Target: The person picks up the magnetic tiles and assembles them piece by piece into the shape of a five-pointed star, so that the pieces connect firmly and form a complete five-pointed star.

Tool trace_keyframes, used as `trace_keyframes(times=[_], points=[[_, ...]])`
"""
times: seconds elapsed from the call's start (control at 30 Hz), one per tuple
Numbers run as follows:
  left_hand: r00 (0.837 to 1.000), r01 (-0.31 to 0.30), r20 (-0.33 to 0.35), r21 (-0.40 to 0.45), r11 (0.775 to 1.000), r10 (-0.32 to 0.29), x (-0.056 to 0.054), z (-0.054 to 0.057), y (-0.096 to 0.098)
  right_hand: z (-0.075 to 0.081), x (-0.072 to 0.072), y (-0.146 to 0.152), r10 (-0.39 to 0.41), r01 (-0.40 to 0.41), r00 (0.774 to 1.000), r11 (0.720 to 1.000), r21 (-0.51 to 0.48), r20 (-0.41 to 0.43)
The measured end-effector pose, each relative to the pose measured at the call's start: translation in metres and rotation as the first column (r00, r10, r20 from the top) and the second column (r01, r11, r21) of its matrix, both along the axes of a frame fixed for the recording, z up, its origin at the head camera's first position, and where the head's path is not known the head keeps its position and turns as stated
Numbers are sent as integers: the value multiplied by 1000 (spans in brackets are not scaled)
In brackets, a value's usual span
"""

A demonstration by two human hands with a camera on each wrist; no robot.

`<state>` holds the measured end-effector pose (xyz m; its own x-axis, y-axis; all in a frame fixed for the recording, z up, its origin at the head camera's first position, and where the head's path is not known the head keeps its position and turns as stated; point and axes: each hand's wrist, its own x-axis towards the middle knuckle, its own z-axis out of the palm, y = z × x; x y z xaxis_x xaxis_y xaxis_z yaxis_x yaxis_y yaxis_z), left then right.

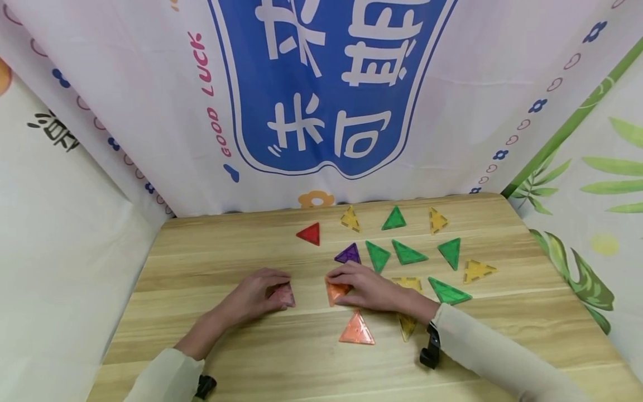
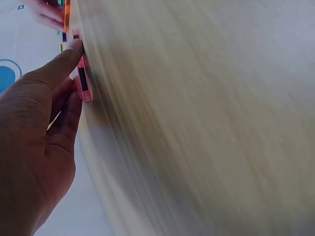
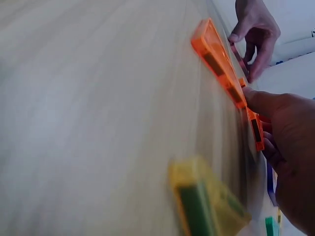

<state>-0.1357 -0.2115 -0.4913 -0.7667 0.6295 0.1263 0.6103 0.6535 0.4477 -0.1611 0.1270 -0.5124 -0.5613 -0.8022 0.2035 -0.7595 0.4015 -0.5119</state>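
Observation:
My left hand [image 1: 258, 295] pinches a translucent pink magnetic tile [image 1: 287, 296] between thumb and fingers, close to the wooden tabletop. In the left wrist view, the thumb lies along the near side of the pink tile [image 2: 84, 88]. Across a short gap, my right hand [image 1: 370, 286] grips a small orange magnetic tile [image 1: 334, 292], partly covered by the fingers. A larger light-orange triangular tile [image 1: 357, 330] lies just below that hand. Behind its fingers sits a purple triangle [image 1: 349, 254]. Yellow tiles [image 1: 407, 326] are partly hidden under the right forearm.
Several green triangles [image 1: 409, 253] and yellow triangles [image 1: 479, 271] are spread over the right side of the wooden table [image 1: 211, 245]. A red triangle [image 1: 310, 234] lies near the back. A printed curtain [image 1: 166, 139] hangs along the rear edge.

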Motion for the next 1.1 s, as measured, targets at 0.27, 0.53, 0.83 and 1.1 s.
trace_keyframes(times=[0.27, 0.53, 0.83, 1.1], points=[[999, 47, 17, -1, 999, -47, -6, 0, 13, -2, -3, -26, -11, 10, 1000, 1000, -27, -17], [998, 37, 50, -13, 999, -37, -9, 0, 19, -7, -5, -45, -23, 21, 999, 998, -64, -32], [1000, 23, 17, 20, 1000, -23, -5, -2, 26, -3, -5, -51, -51, 53, 998, 997, -56, 25], [998, -43, -45, -3, 999, 43, 0, -5, 36, 8, -47, -40, -150, 154, 987, 986, -61, 54]])
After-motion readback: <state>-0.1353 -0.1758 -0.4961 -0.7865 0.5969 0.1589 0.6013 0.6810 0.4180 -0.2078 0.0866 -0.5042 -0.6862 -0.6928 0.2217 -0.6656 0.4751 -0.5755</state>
